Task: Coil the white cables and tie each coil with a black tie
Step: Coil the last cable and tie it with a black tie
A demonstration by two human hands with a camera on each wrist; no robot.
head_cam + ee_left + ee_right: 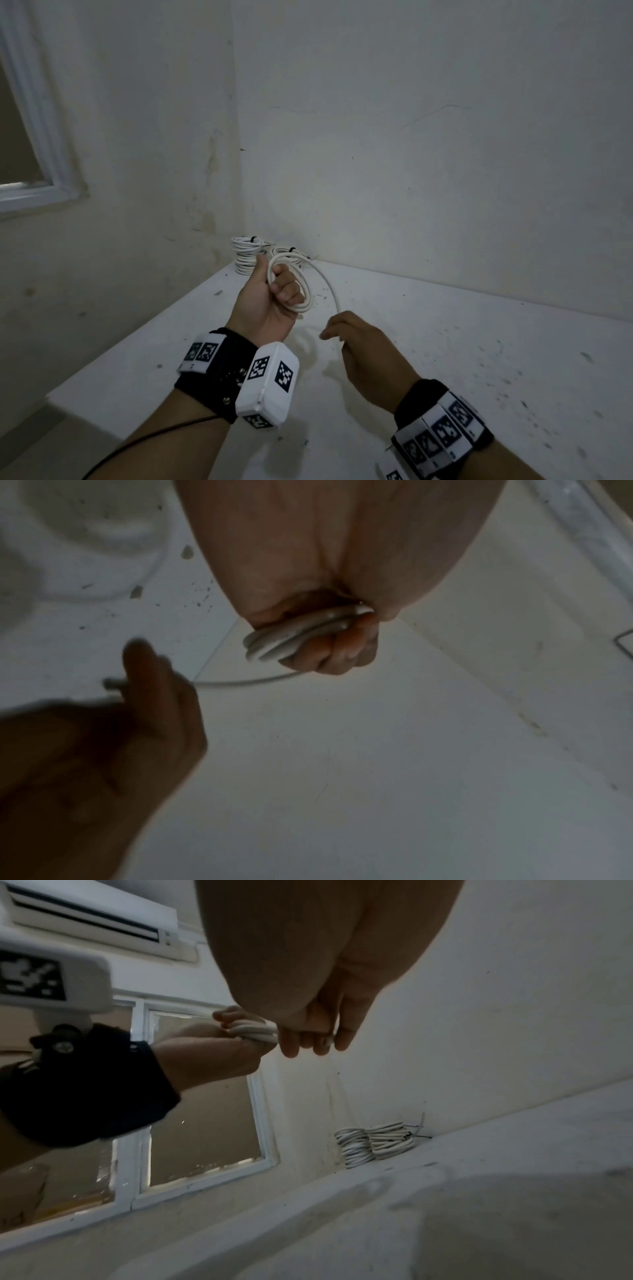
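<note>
Both wrists carry marker bands at the frame's bottom. Left hand point(270, 301), mid-frame, curls its fingers round a small coil of white cable point(306, 297); right hand point(363, 346), just lower right, pinches the cable's loose tail. Tied coils point(247, 256) sit stacked at the bench's point(479, 342) far corner, centre frame.

L hand point(270, 301) grips white cable point(301, 294) coil, R hand point(363, 346) pinches its tail; tied coils point(247, 255) at corner.
</note>
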